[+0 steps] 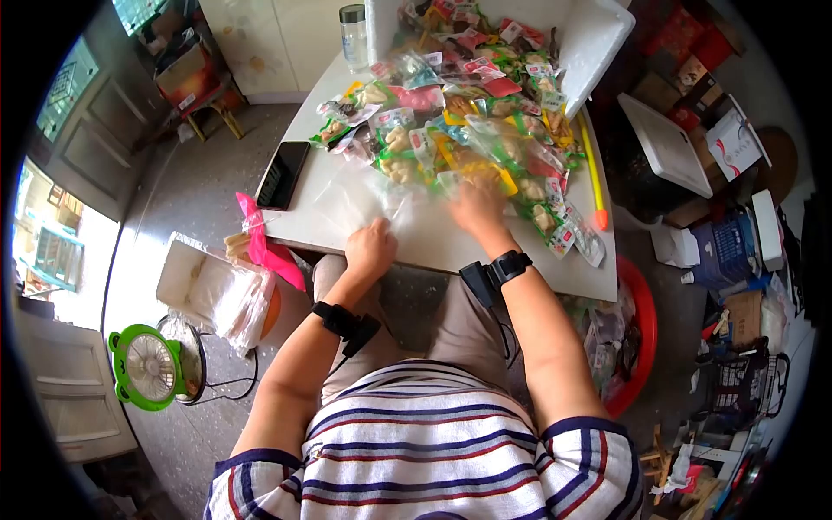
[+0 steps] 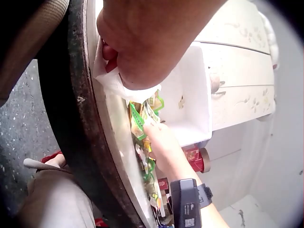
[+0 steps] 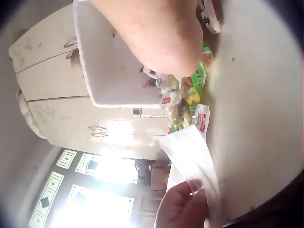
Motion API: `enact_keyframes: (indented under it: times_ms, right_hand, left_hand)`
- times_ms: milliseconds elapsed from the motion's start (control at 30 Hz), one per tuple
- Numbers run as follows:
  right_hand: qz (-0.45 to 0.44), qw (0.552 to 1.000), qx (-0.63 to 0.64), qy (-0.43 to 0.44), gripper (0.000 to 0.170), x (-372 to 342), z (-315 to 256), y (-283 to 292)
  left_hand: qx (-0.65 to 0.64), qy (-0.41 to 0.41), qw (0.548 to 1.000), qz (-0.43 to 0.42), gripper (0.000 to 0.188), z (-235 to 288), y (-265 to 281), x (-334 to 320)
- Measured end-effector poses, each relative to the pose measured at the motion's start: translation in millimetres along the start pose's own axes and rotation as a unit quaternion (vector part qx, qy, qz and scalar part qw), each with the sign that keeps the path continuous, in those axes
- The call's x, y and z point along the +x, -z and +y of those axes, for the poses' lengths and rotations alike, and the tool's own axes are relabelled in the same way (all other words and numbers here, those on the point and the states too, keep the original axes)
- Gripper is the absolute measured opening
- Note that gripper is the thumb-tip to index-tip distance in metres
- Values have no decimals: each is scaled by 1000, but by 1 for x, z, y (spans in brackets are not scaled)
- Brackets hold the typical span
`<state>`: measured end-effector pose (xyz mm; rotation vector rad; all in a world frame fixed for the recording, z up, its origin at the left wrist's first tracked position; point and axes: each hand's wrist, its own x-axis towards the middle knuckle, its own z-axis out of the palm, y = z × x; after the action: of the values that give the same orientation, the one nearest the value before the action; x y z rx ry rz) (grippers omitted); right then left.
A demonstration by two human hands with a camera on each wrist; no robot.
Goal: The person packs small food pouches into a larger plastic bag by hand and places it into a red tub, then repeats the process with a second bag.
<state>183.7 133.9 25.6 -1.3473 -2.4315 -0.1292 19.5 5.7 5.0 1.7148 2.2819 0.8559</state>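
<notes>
My left hand [image 1: 371, 250] pinches a clear plastic bag [image 1: 351, 195] at the table's front edge. In the right wrist view its thumb and fingers [image 3: 183, 194] hold the bag's whitish film [image 3: 190, 149]. My right hand [image 1: 478, 211] reaches onto the near side of a pile of small snack packets [image 1: 400, 139], beside a yellow-edged packet [image 1: 472, 160]. Blur hides its fingertips in the head view, and I cannot tell whether they grip a packet. Green-edged packets [image 2: 137, 121] lie right at its fingers in the left wrist view.
A white foam box [image 1: 598, 43] lies on its side behind the pile. A phone [image 1: 283, 176] and a glass bottle [image 1: 354, 39] are at the table's left, a yellow stick [image 1: 592, 173] at its right. Below stand a small green fan [image 1: 146, 367] and a red basin [image 1: 643, 338].
</notes>
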Motion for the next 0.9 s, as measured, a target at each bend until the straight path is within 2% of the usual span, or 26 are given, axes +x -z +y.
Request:
enact_keyframes:
  times_ms: [67,167,267,300,367,400,500,533,567,633,667,767,900]
  right_hand:
    - [-3,999,37,34,23,-1,14,-10]
    - [79,981,153,93,13,-12,19,4]
    - [146,963,227,27,10,-22,23,26]
    - [157,942,296,-27,13,-27,22,37]
    - [193,892,396,-103,18,-35,21,50]
    - [121,728,647,-191,23,-41,18,49]
    - [63,532,810,-238,25,-55,-9,67]
    - [34,535,814,-223,28,-61,-8,58]
    - [16,558,790,-253,28,-66,-7,48]
    - [2,534,808,-247,28,-71,-15,43]
    - [-11,548,796,-257,29,-74,-17,40]
    - [-7,537,784,-310,27,-77,-22,34]
    - [60,403,874,-264,27,-74,-37,11]
  left_hand:
    - [-2,1,1000,1,18,3,3,-1]
    - [-10,-8,1000,4,18,2,1,-1]
    - [-11,8,1000,-15,18,5,4,-1]
    - [-10,18,999,-25,17,8,4,-1]
    - [-2,22,999,-40,18,13,4,-2]
    - [3,22,999,-48,18,15,3,-2]
    - [8,25,997,-71,28,20,-2,-3]
    - [5,26,997,-69,28,20,-5,-3]
    - [2,28,997,-67,28,20,-9,-4]
    - [-16,36,997,-60,28,21,-12,-5]
    - [-31,44,997,-56,28,23,-12,-7]
    - [-69,58,994,-61,29,23,-13,-9]
    - [-104,43,992,-60,28,32,-10,-13]
